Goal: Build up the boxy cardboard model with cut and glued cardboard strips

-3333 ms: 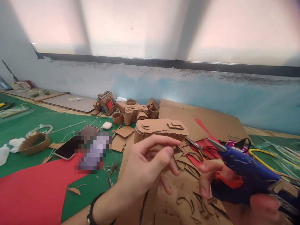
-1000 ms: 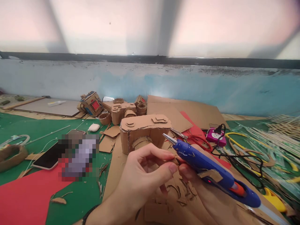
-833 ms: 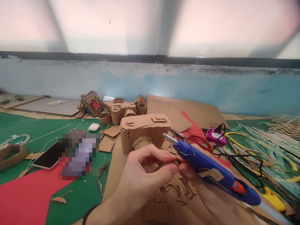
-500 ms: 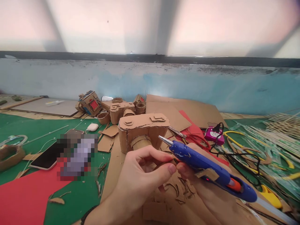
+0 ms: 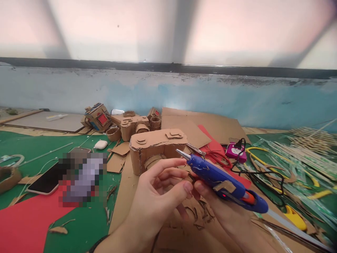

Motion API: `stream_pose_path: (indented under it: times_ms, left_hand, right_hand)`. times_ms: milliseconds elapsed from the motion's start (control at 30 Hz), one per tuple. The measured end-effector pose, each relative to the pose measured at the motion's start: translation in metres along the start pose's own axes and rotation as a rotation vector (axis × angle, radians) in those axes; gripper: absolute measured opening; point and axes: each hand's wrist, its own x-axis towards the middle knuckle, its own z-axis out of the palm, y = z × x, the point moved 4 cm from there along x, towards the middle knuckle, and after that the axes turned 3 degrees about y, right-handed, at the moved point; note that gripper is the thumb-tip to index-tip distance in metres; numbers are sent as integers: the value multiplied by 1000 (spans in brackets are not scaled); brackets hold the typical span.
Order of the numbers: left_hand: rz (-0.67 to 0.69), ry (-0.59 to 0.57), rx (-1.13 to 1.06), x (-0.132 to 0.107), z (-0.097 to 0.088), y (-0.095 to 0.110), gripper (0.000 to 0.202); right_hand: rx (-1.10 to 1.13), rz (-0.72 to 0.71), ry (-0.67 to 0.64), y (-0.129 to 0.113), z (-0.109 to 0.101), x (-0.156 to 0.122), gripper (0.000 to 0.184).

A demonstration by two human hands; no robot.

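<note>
My right hand (image 5: 223, 211) grips a blue hot glue gun (image 5: 216, 177), its metal nozzle pointing up and left, and a red light glows on its side. A clear glue stick (image 5: 286, 221) sticks out of its rear. My left hand (image 5: 160, 193) is curled beside it, fingertips close to my right thumb. Between the fingertips shows a small piece of cardboard (image 5: 191, 177), mostly hidden. Behind my hands stands a cardboard camera (image 5: 158, 140) with a round lens tube (image 5: 155, 161), partly covered by my left fingers.
Cardboard scraps (image 5: 197, 212) lie below my hands. Scissors (image 5: 216, 156), a purple plug adapter (image 5: 236, 151) and yellow-handled tool (image 5: 295, 217) are at right, near plastic strips and sticks. Phones (image 5: 44, 179) and red paper (image 5: 26, 225) lie left; more cardboard cameras (image 5: 134, 126) stand behind.
My left index finger has lifted away from the thumb, opening the pinch somewhat. The glue gun and my right hand have shifted slightly left in view, along with the whole scene.
</note>
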Motion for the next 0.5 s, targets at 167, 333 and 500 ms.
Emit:
stream_pose_path:
  times_ms: [167, 333, 500]
  left_hand:
    - [2, -30, -26, 1, 0, 0, 26]
    - [-6, -24, -29, 0, 0, -1, 28]
    - [-31, -38, -44, 0, 1, -2, 23]
  right_hand:
    - [-64, 25, 42, -10, 5, 0, 26]
    - [-103, 79, 180, -14, 2, -4, 41]
    - [-62, 45, 78, -9, 0, -1, 25]
